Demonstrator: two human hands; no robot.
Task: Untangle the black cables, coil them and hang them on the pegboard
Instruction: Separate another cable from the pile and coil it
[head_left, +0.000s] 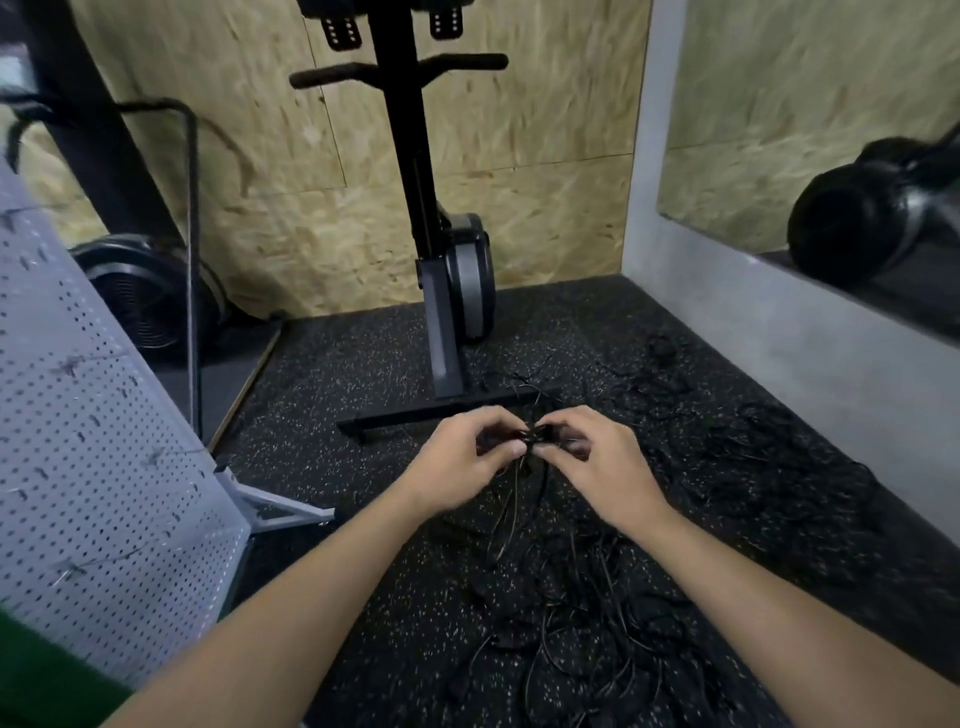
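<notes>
Head view looks down at both hands meeting above the speckled rubber floor. Left hand and right hand each curl their fingers around a small knotted bundle of black cable, strands hanging below it. More tangled black cables lie on the near floor. A grey pegboard leans at left; an exercise machine stands beyond.

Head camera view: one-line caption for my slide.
Left hand and right hand pinch a black cable bundle above the tangled pile, pegboard alongside.
</notes>
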